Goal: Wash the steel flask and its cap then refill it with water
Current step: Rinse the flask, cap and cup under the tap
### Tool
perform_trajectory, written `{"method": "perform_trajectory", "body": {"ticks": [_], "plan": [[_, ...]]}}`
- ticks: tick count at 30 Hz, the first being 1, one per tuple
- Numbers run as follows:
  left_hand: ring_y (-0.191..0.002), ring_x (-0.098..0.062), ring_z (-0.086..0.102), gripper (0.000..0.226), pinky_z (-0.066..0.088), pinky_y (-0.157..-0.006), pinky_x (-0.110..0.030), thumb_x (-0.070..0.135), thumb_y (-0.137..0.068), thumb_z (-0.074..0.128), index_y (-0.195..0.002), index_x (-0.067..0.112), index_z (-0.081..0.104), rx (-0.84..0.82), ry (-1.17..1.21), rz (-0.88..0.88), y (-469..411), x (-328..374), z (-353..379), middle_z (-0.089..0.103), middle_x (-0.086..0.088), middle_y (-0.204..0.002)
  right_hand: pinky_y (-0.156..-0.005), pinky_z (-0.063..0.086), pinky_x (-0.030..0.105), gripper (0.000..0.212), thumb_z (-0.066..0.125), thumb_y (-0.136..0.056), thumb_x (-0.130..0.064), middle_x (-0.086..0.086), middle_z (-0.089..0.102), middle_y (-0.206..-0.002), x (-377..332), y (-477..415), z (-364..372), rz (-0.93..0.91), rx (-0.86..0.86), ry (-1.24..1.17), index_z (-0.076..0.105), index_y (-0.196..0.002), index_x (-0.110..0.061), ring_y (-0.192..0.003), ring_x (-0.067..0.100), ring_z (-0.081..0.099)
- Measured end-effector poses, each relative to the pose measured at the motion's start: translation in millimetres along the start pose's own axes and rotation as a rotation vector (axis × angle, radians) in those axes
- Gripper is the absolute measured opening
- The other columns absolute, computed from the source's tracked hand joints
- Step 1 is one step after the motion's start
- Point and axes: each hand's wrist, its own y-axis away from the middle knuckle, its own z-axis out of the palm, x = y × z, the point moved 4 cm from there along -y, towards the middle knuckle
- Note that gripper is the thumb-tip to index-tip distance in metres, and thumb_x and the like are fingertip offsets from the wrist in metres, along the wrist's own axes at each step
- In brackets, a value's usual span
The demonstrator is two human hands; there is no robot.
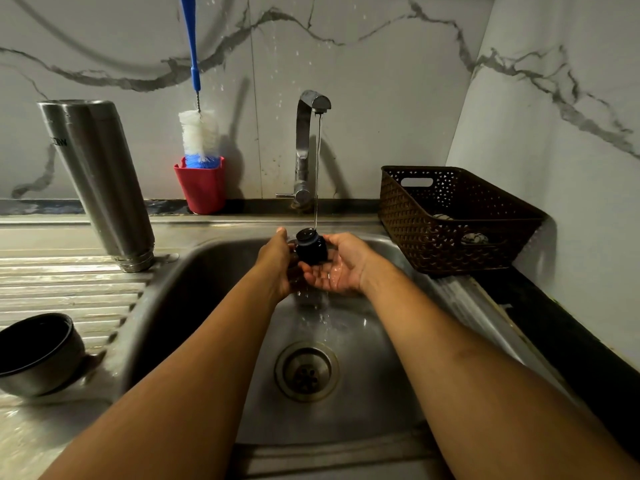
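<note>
Two hands meet under the running tap (306, 147), above the sink (194, 299). The left hand (277, 261) grips the dark cap (310, 249) from its side, thumb raised beside the wet top. The right hand (341, 268) lies palm up, fingers loosely cupped beneath the cap. Left on the draining board, the steel flask (100, 181) stands mouth down, tilted, near a brush (199, 133) in a red cup (202, 187).

— Where does the single view sit?
— On the person's head, looking forward and down into the sink (374, 403), close and wide-angled, facing the tap (304, 143) and wall (381, 81).
</note>
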Motion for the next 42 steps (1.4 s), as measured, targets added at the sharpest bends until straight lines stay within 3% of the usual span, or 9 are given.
{"method": "perform_trajectory", "body": {"ticks": [5, 10, 15, 19, 24, 30, 33, 38, 42], "plan": [[-0.091, -0.031, 0.066, 0.053, 0.053, -0.065, -0.042, 0.056, -0.108, 0.035, -0.121, 0.010, 0.057, -0.004, -0.018, 0.015, -4.1, -0.4, -2.3, 0.066, -0.018, -0.104, -0.070, 0.059, 0.035, 0.047, 0.052, -0.103, -0.043, 0.020, 0.067, -0.103, -0.2, -4.7, 0.6, -0.030, -0.017, 0.021, 0.060, -0.131, -0.005, -0.081, 0.025, 0.067], [-0.103, -0.033, 0.066, 0.054, 0.053, -0.072, -0.043, 0.059, -0.107, 0.036, -0.127, 0.015, 0.061, 0.010, 0.000, 0.027, -7.3, -0.5, -3.8, 0.068, -0.019, -0.111, -0.073, 0.060, 0.035, 0.036, 0.072, -0.094, -0.030, 0.021, 0.065, -0.116, -7.8, -1.7, 4.4, -0.148, -0.027, 0.068, 0.062, -0.120, -0.008, -0.083, 0.025, 0.067], [-0.102, -0.032, 0.066, 0.055, 0.054, -0.071, -0.042, 0.057, -0.108, 0.034, -0.127, 0.013, 0.062, 0.008, 0.020, 0.032, -9.6, -0.6, -4.4, 0.069, -0.018, -0.108, -0.079, 0.058, 0.037, 0.029, 0.066, -0.098, -0.025, 0.025, 0.060, -0.130, -6.9, -1.8, 5.0, -0.134, -0.041, -0.051, 0.059, -0.121, -0.007, -0.086, 0.029, 0.066], [-0.094, -0.030, 0.067, 0.058, 0.053, -0.068, -0.041, 0.057, -0.108, 0.032, -0.118, 0.008, 0.061, -0.008, 0.025, 0.017, -7.3, -0.3, -3.1, 0.069, -0.017, -0.103, -0.070, 0.059, 0.038, 0.039, 0.055, -0.103, -0.030, 0.025, 0.061, -0.126, -4.7, -7.2, 0.2, -0.092, -0.003, -0.110, 0.055, -0.136, -0.007, -0.087, 0.029, 0.066], [-0.087, -0.028, 0.066, 0.056, 0.055, -0.066, -0.040, 0.057, -0.109, 0.032, -0.111, 0.008, 0.061, -0.004, 0.023, 0.018, -6.2, 0.8, -2.0, 0.068, -0.016, -0.097, -0.068, 0.059, 0.037, 0.043, 0.051, -0.105, -0.033, 0.023, 0.064, -0.116, -3.0, -5.4, 1.8, -0.068, 0.018, -0.094, 0.055, -0.138, -0.006, -0.087, 0.027, 0.066], [-0.088, -0.025, 0.067, 0.052, 0.057, -0.078, -0.039, 0.054, -0.109, 0.034, -0.108, 0.011, 0.063, 0.001, 0.002, 0.054, -8.3, 1.7, -2.1, 0.069, -0.014, -0.097, -0.068, 0.059, 0.037, 0.042, 0.048, -0.105, -0.036, 0.021, 0.068, -0.105, -2.4, -4.1, 4.4, -0.068, 0.030, -0.080, 0.058, -0.135, -0.007, -0.083, 0.026, 0.067], [-0.091, -0.023, 0.068, 0.040, 0.057, -0.073, -0.034, 0.045, -0.109, 0.043, -0.116, 0.014, 0.066, 0.025, -0.120, 0.201, -7.8, 5.2, -0.5, 0.071, -0.011, -0.104, -0.069, 0.056, 0.035, 0.040, 0.049, -0.106, -0.038, 0.018, 0.067, -0.098, -3.3, -3.0, 4.5, -0.087, 0.036, -0.048, 0.059, -0.130, -0.008, -0.081, 0.024, 0.065], [-0.103, -0.025, 0.066, 0.034, 0.056, -0.087, -0.038, 0.039, -0.106, 0.055, -0.131, 0.018, 0.065, 0.083, -0.243, 0.409, -8.8, 12.8, -5.7, 0.068, -0.008, -0.117, -0.067, 0.056, 0.032, 0.028, 0.059, -0.102, -0.040, 0.015, 0.068, -0.093, -13.1, 0.3, 5.0, -0.229, 0.068, 0.049, 0.061, -0.105, -0.012, -0.075, 0.021, 0.064], [-0.100, -0.022, 0.065, 0.020, 0.054, -0.076, -0.031, 0.033, -0.106, 0.057, -0.118, 0.020, 0.066, 0.047, -0.234, 0.385, -5.2, 11.9, -6.8, 0.069, -0.007, -0.111, -0.063, 0.056, 0.032, 0.031, 0.061, -0.100, -0.044, 0.015, 0.069, -0.099, -14.4, -4.3, 2.1, -0.316, 0.138, 0.147, 0.063, -0.108, -0.015, -0.074, 0.021, 0.064]]}}
